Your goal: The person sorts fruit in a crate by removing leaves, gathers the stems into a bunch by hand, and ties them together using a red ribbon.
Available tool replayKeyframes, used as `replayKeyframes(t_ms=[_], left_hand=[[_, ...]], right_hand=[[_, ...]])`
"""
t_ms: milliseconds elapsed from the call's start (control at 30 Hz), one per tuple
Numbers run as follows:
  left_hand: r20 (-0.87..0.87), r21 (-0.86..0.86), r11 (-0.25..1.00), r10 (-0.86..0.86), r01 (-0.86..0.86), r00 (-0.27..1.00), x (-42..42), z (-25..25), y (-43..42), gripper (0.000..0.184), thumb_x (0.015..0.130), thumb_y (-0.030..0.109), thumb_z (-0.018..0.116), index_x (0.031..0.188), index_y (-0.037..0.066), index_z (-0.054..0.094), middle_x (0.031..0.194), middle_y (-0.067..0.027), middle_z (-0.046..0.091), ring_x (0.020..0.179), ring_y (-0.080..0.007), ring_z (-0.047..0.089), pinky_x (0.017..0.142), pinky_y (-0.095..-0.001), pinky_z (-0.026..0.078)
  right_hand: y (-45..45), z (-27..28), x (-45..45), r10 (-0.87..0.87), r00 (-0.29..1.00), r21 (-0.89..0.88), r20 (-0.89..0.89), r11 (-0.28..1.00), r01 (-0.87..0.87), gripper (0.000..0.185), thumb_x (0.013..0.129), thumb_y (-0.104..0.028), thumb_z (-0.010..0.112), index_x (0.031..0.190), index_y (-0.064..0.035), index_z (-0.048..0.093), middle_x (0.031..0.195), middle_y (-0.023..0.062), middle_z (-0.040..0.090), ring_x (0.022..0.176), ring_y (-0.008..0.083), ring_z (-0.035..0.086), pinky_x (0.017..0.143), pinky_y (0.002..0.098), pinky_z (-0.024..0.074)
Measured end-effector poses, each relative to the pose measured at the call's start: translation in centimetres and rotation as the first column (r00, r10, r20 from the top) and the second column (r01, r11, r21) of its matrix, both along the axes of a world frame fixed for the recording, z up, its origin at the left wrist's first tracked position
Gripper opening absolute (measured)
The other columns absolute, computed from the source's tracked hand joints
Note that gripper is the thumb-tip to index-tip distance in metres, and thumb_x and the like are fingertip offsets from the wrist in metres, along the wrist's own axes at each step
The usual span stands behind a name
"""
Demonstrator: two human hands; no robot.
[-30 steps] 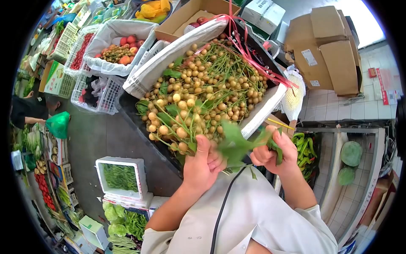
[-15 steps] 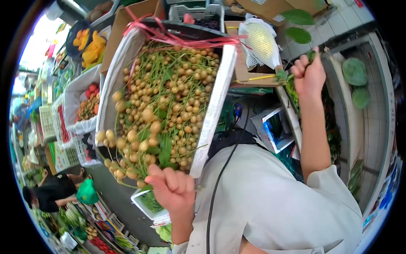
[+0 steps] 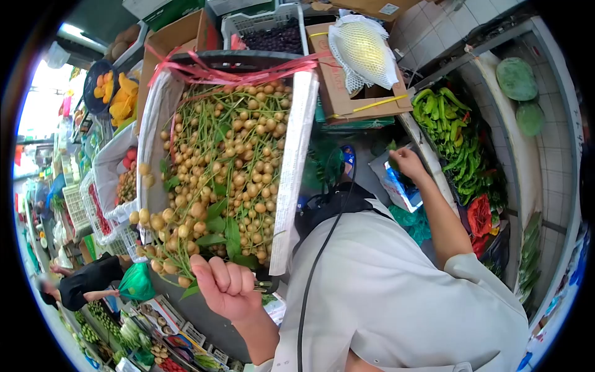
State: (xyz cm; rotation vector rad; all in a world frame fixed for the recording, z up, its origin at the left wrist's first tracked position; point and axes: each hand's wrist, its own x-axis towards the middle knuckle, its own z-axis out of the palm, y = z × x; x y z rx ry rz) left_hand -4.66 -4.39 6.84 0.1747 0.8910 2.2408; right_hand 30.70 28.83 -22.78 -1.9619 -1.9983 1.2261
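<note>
My left hand (image 3: 228,286) is closed around the stems of a leafy bunch of small round tan fruit (image 3: 180,226), with the cut stem ends poking out beside the fist. This bunch overlaps the near left corner of a white-walled box (image 3: 292,173) filled with more of the same fruit (image 3: 238,133) on green stems. Pink plastic ribbon (image 3: 248,77) runs across the box's far end. Off to the right, my right hand (image 3: 409,164) has its fingers pinched together, with a small green leaf (image 3: 392,146) at the fingertips.
A net-wrapped yellow fruit (image 3: 365,53) lies on a cardboard box (image 3: 334,80). Green peppers (image 3: 446,124) fill a bin at right. Behind stands a crate of dark grapes (image 3: 276,37). A person in black (image 3: 90,282) with a green bag (image 3: 135,282) is at left.
My right hand has come down and inward from beside the net-wrapped fruit. Two loose leaves seen in the air are gone from view. My left hand still grips the bunch, slightly further left.
</note>
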Motion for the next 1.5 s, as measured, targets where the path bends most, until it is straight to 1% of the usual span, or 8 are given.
replayKeyframes(t_ms=[600, 700, 833, 967, 1033, 1100, 1300, 1500], left_hand=[[-0.021, 0.020, 0.999, -0.040, 0.040, 0.999, 0.4, -1.4, -2.8, 0.019, 0.111, 0.016, 0.039, 0.093, 0.012, 0.037, 0.062, 0.0046, 0.029, 0.044, -0.0042, 0.019, 0.035, -0.0231, 0.016], [0.047, 0.028, 0.999, -0.041, 0.040, 0.998, 0.5, -1.5, -3.8, 0.020, 0.105, 0.010, 0.048, 0.090, 0.013, 0.036, 0.062, 0.0028, 0.031, 0.044, -0.0072, 0.024, 0.037, -0.0257, 0.022], [0.070, 0.003, 1.000, -0.023, 0.023, 0.997, 0.7, -1.5, -4.4, 0.027, 0.101, 0.006, 0.054, 0.083, 0.014, 0.035, 0.062, 0.0025, 0.033, 0.044, -0.0082, 0.026, 0.039, -0.0289, 0.024], [0.088, 0.060, 0.998, -0.010, 0.005, 0.996, 0.5, -1.5, -5.0, 0.028, 0.098, 0.003, 0.056, 0.081, 0.013, 0.036, 0.063, 0.0021, 0.035, 0.045, -0.0083, 0.026, 0.040, -0.0285, 0.025], [0.054, 0.103, 0.995, -0.012, 0.006, 0.998, 0.4, -1.4, -5.3, 0.028, 0.098, 0.002, 0.056, 0.081, 0.013, 0.036, 0.063, 0.0020, 0.035, 0.046, -0.0083, 0.026, 0.040, -0.0283, 0.025], [0.027, 0.195, 0.979, -0.070, 0.064, 0.997, 0.1, -1.3, -5.9, 0.028, 0.097, 0.000, 0.056, 0.081, 0.013, 0.036, 0.063, 0.0017, 0.035, 0.046, -0.0084, 0.027, 0.041, -0.0280, 0.025], [0.100, 0.254, 0.966, -0.064, 0.036, 0.993, 0.7, -1.9, -7.3, 0.026, 0.098, 0.000, 0.054, 0.082, 0.013, 0.036, 0.065, 0.0013, 0.036, 0.047, -0.0087, 0.028, 0.042, -0.0287, 0.025], [0.220, 0.213, 0.976, 0.006, -0.054, 0.975, 2.2, -2.6, -7.5, 0.024, 0.101, -0.002, 0.048, 0.087, 0.014, 0.037, 0.066, 0.0022, 0.037, 0.047, -0.0086, 0.029, 0.043, -0.0291, 0.025]], right_hand=[[1.1, 0.2, -3.3, 0.505, 0.862, -0.116, 0.038, 0.859, -0.498, 0.034, 0.095, -0.030, 0.072, 0.110, -0.0005, 0.071, 0.093, 0.0177, 0.075, 0.086, 0.0290, 0.072, 0.081, 0.0381, 0.0565], [1.9, 8.1, -7.6, 0.449, 0.893, 0.167, 0.023, 0.879, -0.446, 0.028, 0.098, -0.024, 0.069, 0.109, 0.0014, 0.070, 0.092, 0.0151, 0.075, 0.084, 0.0228, 0.072, 0.079, 0.0343, 0.0563], [2.4, 17.6, -14.1, 0.288, 0.826, 0.327, -0.484, 0.935, -0.134, 0.021, 0.105, -0.017, 0.061, 0.111, 0.0005, 0.071, 0.086, 0.0038, 0.071, 0.083, 0.0099, 0.067, 0.073, 0.0258, 0.0538], [-1.3, 27.1, -21.2, 0.459, 0.739, 0.436, -0.493, 0.865, -0.247, 0.020, 0.104, -0.016, 0.063, 0.114, -0.0008, 0.071, 0.090, 0.0024, 0.070, 0.082, 0.0075, 0.064, 0.078, 0.0227, 0.0515], [-3.8, 29.5, -24.8, 0.657, 0.659, 0.534, -0.365, 0.728, -0.430, 0.021, 0.101, -0.013, 0.066, 0.117, -0.0006, 0.070, 0.103, 0.0069, 0.072, 0.094, 0.0154, 0.067, 0.088, 0.0284, 0.0519], [-6.0, 31.3, -29.2, 0.922, 0.381, 0.825, 0.067, 0.164, -0.541, 0.029, 0.098, -0.015, 0.067, 0.123, -0.0014, 0.067, 0.118, 0.0126, 0.070, 0.113, 0.0279, 0.065, 0.098, 0.0373, 0.0505], [-10.0, 30.7, -34.6, 0.965, 0.158, 0.357, 0.209, 0.075, -0.931, 0.035, 0.099, -0.028, 0.064, 0.123, -0.0019, 0.066, 0.111, 0.0182, 0.071, 0.107, 0.0349, 0.065, 0.088, 0.0440, 0.0522], [-11.5, 30.8, -33.2, 0.998, 0.062, 0.282, 0.003, 0.059, -0.958, 0.030, 0.097, -0.031, 0.068, 0.108, -0.0027, 0.071, 0.096, 0.0163, 0.069, 0.096, 0.0352, 0.065, 0.083, 0.0438, 0.0521]])
